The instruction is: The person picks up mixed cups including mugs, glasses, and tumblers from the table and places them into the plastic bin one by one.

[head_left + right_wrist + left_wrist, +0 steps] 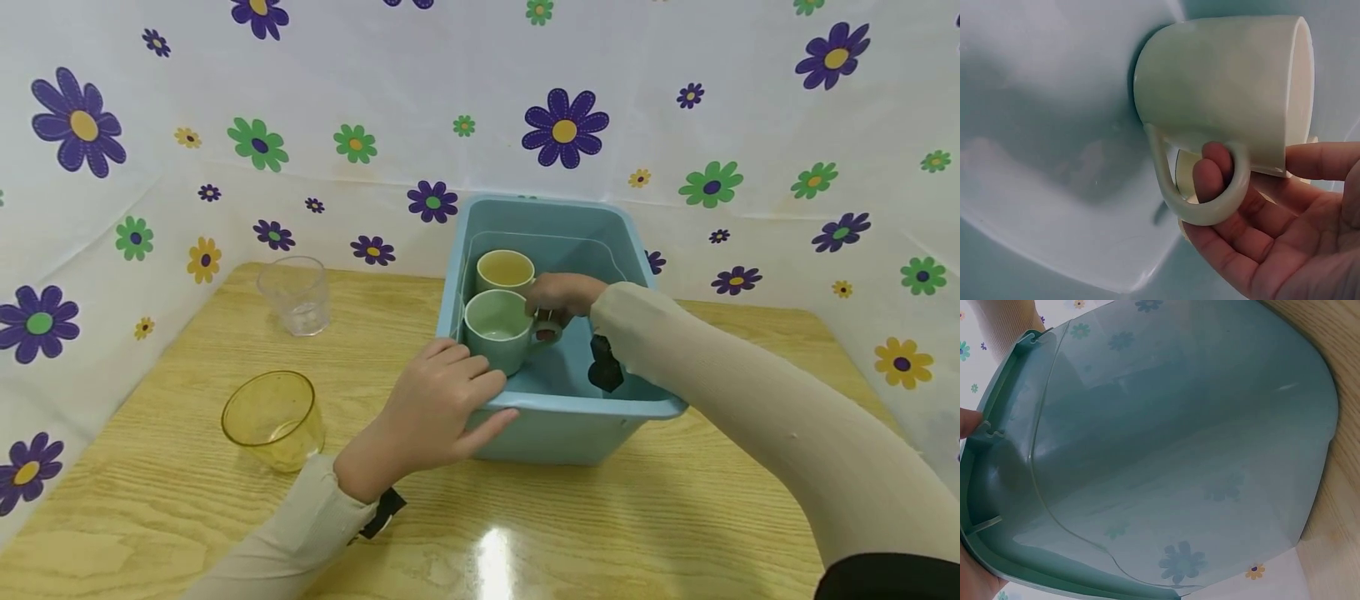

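Blue tub (pixel 585 406) on the wood-grained desk (pixel 420 533). Inside it, along its left side, a pale green mug (pixel 498 335), upright, opening up, handle toward the right. Right hand (pixel 564 296) reaches into the tub; its grip is clamped on the green mug, fingers through and under the handle, thumb at the rim, as the right wrist view shows. Whether the mug's base bears on the tub floor, cannot tell. Just behind it, also in the tub, a yellow mug (pixel 504 267), upright. Left hand (pixel 442 404) at the near left corner: grip closed over the tub's rim, fingers across the top, thumb along the outer wall. Left of the tub, on the desk: amber glass (pixel 276 429) near the left sleeve (pixel 300 517), clear glass (pixel 300 300) farther back. Flower-printed cloth (pixel 465 67) behind and to both sides.
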### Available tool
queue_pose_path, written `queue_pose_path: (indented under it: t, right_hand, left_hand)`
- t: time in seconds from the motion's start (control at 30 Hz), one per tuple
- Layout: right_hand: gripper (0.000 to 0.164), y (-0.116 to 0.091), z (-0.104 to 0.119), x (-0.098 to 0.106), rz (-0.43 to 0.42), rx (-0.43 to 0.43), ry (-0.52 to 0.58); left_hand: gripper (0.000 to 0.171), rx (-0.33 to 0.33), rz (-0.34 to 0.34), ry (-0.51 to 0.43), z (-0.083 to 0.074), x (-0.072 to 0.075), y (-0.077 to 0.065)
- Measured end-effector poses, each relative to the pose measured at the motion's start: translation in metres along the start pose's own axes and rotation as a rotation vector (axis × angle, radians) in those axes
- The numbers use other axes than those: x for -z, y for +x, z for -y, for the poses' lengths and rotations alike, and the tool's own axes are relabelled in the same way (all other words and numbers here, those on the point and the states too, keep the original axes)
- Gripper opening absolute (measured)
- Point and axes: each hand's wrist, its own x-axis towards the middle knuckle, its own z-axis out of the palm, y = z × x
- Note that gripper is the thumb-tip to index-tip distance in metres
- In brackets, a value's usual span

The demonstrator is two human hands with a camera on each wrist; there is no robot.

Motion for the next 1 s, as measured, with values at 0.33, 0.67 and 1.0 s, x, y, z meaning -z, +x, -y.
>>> queue_pose_path:
  t: [0.33,0.67,1.0]
  right_hand:
    - [0.032,0.005,0.002,0.002,0.023,-0.047,-0.034]
    - [0.043,0.000,0.003,0.011,0.003,-0.007,-0.156]
    - [0.041,-0.012,0.006,0.022,-0.009,0.036,-0.131]
  left_hand:
    - [0.049,0.001,-0.017,-0.004,-0.002,-0.001,-0.002]
    - [0.055,0.012,-0.014,-0.007,-0.001,-0.002,-0.002]
    - [0.041,0.005,-0.018,0.000,-0.001,-0.001,-0.001]
